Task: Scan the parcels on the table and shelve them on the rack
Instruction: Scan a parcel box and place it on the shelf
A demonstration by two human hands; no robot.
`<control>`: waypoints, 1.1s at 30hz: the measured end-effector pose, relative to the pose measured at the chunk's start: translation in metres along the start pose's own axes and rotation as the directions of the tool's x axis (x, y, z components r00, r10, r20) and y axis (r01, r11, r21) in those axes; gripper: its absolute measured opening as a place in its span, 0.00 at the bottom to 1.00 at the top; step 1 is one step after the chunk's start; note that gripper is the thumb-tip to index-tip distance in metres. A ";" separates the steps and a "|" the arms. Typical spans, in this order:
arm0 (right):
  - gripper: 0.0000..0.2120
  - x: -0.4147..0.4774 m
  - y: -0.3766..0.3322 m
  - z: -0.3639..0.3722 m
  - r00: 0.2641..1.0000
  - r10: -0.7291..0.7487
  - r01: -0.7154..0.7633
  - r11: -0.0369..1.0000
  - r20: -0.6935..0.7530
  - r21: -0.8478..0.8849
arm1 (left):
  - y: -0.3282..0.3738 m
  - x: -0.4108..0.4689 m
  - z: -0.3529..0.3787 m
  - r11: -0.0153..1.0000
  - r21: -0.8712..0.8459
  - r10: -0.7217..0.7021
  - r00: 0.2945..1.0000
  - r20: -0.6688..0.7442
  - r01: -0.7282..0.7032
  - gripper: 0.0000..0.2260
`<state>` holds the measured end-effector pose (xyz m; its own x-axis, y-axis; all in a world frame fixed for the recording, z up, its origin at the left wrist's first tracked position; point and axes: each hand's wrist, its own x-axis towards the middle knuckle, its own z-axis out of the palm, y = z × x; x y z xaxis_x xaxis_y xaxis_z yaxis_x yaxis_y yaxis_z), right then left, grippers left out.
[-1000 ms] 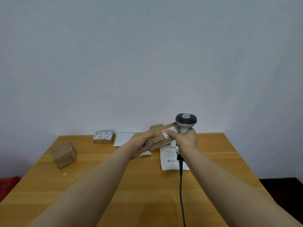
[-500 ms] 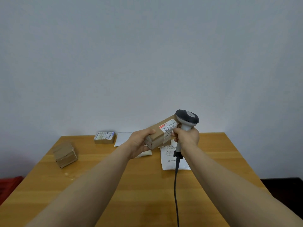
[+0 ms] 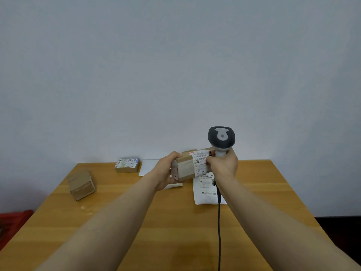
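Left hand (image 3: 166,171) grips the parcel (image 3: 186,168), right hand (image 3: 224,165) the scanner (image 3: 221,137), its fingers (image 3: 211,159) seemingly touching the parcel.

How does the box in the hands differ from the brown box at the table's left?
The held box is lifted, gripped by the left hand; the left box lies on the table, untouched. The held box shows a white printed label; the left box shows none. Both are brown cardboard.
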<state>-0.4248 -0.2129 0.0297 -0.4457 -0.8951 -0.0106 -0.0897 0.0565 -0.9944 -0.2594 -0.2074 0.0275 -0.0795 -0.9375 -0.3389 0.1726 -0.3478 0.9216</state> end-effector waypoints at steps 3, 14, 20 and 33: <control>0.13 0.002 0.000 -0.003 1.000 -0.012 0.012 1.000 0.015 -0.019 | 0.002 -0.002 0.001 1.000 0.011 0.019 1.000 -0.002 -0.019 0.15; 0.08 -0.005 -0.009 -0.018 0.948 0.018 -0.035 0.998 0.318 0.045 | 0.018 0.007 0.000 0.983 0.088 0.175 0.964 -0.198 -0.160 0.04; 0.05 -0.006 -0.011 -0.032 0.858 0.066 -0.086 0.996 0.509 0.017 | 0.034 0.010 -0.014 0.950 0.173 0.303 0.905 -0.299 -0.261 0.04; 0.08 -0.009 -0.015 -0.034 0.796 0.144 -0.095 0.989 0.587 -0.114 | 0.040 0.019 -0.031 0.916 0.253 0.388 0.843 -0.372 -0.311 0.07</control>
<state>-0.4497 -0.1904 0.0482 0.1552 -0.9645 -0.2137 -0.1484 0.1911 -0.9703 -0.2235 -0.2398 0.0519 0.3649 -0.9310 0.0018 -0.0652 -0.0236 0.9976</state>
